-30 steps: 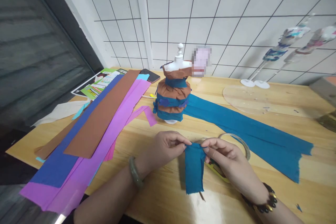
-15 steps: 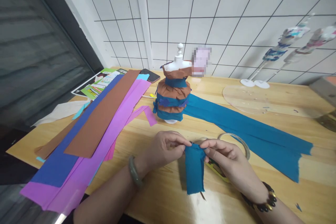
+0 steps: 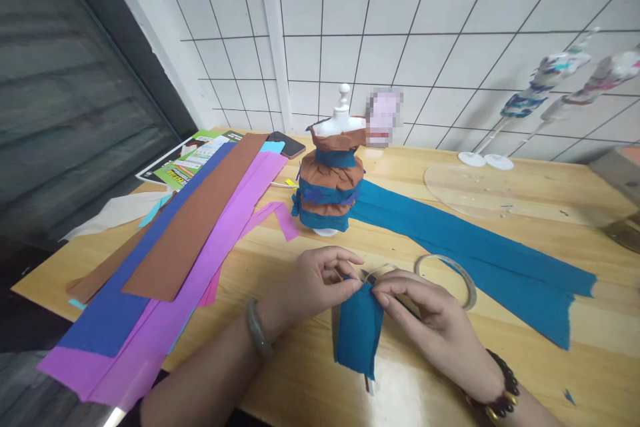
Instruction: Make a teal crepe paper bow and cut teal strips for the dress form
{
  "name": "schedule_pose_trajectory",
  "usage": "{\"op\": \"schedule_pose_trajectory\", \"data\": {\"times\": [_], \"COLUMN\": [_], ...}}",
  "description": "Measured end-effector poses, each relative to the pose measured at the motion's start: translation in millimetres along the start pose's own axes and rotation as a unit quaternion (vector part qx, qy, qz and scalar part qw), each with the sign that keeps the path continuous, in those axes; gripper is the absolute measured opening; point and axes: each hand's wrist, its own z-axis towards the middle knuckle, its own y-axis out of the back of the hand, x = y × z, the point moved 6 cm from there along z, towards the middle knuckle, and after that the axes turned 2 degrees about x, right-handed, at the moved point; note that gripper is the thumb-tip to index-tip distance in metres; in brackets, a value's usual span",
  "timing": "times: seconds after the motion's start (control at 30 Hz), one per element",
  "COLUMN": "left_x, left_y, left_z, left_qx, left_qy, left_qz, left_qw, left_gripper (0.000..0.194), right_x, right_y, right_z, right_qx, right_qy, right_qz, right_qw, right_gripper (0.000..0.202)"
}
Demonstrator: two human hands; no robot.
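A short teal paper piece (image 3: pixel 359 330) hangs between both hands near the table's front. Its top left edge is pinched by my left hand (image 3: pixel 320 283), which has a pale bangle at the wrist. My right hand (image 3: pixel 425 307), wearing dark beads, pinches the top right corner. Behind the hands stands a small white dress form (image 3: pixel 341 121) wrapped in brown and teal paper bands. A long teal strip (image 3: pixel 480 253) lies to its right, beside a roll of clear tape (image 3: pixel 470 283). Part of a dark tool shows behind the fingers, mostly hidden.
Brown (image 3: pixel 200 220), blue (image 3: pixel 105 327) and purple (image 3: pixel 145 340) paper strips overlap at the left. Behind them are leaflets (image 3: pixel 175 173) and a phone (image 3: pixel 289 145). Two decorated forms (image 3: pixel 530 100) stand at the back right, near a clear round plate (image 3: pixel 465 192).
The teal piece has shifted slightly left and tilted, its lower end swinging left. My right hand has moved a little left and down, and the fingers of my left hand have shifted on the edge.
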Motion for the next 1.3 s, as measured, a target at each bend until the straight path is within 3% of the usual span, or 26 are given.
{"op": "schedule_pose_trajectory", "data": {"times": [0.1,0.3,0.4,0.83,1.07,1.3], "left_x": [-3.8,-23.4,-27.1,-19.5,-8.8,-9.1], "left_y": [-0.5,-4.2,-5.4,-2.7,-2.6,-3.9], "left_z": [0.0,-2.9,-4.2,-3.6,-0.5,1.6], "left_qx": [-0.007,-0.024,-0.021,-0.014,0.018,0.022], "left_qy": [-0.019,-0.146,-0.175,-0.117,-0.078,-0.092], "left_qz": [0.015,0.160,0.189,0.139,0.098,0.089], "left_qw": [1.000,0.976,0.966,0.983,0.992,0.992], "left_gripper": [0.028,0.024,0.025,0.028,0.017,0.017], "right_x": [2.2,-8.8,-12.4,-12.3,-11.3,-20.1], "right_y": [0.5,0.1,-1.9,0.3,2.4,0.2], "right_z": [-0.3,-0.7,-0.8,-1.6,-0.4,0.8], "right_qx": [-0.007,-0.039,-0.037,-0.034,-0.015,-0.030], "right_qy": [0.007,-0.043,-0.042,-0.048,-0.049,-0.070], "right_qz": [-0.028,0.011,0.004,0.006,0.053,0.078], "right_qw": [1.000,0.998,0.998,0.998,0.997,0.994], "right_gripper": [0.006,0.008,0.006,0.005,0.012,0.016]}}
